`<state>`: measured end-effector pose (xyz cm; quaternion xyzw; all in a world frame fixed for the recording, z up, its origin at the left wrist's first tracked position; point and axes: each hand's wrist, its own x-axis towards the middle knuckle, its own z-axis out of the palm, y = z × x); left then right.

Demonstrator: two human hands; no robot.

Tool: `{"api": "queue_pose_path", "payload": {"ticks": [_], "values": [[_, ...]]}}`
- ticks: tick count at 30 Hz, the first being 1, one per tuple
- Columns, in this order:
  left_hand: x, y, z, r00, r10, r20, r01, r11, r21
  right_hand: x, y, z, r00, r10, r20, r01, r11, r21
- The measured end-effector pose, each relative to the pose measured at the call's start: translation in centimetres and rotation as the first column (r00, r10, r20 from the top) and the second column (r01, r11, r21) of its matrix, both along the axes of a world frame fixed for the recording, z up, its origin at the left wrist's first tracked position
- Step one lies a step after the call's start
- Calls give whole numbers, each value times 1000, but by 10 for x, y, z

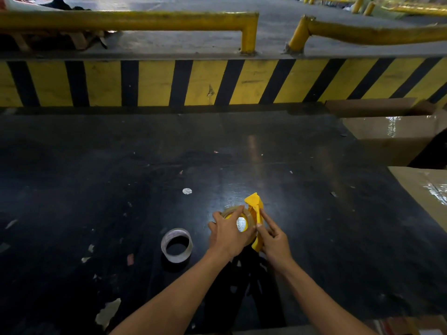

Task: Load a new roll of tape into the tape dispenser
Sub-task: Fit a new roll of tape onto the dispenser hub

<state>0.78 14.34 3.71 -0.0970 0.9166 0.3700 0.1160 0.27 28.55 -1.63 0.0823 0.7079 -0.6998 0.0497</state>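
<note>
A yellow plastic tape dispenser point(254, 207) is held just above the black table point(121, 165), slightly right of centre near the front. My left hand point(228, 234) wraps around a brownish tape roll point(232, 211) sitting on the dispenser's wheel, fingers curled over its rim. My right hand point(272, 236) grips the dispenser's handle from the right, with the index finger stretched along its yellow arm. A second roll, a pale nearly bare ring point(177, 244), stands on the table just left of my left hand.
Cardboard boxes point(396, 136) sealed with glossy tape crowd the table's right side. A yellow-and-black striped wall point(193, 83) runs along the far edge, with yellow guard rails point(135, 20) above it. Paper scraps and tape bits point(107, 313) litter the table's left and front.
</note>
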Motion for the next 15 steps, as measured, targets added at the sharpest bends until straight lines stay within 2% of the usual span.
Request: {"api": "queue_pose_path", "payload": {"ticks": [6,11,15], "values": [[-4,4,10,997,61,-56,-54,991,120,-2,-8,7,998,-39,-52,35,996,-84],[2,8,22,981,8,-192,4,998,61,-7,-8,25,994,18,-107,-30,993,-110],[4,10,35,936,-91,-340,88,996,-25,-8,-7,38,976,105,-190,-114,993,-41]]}}
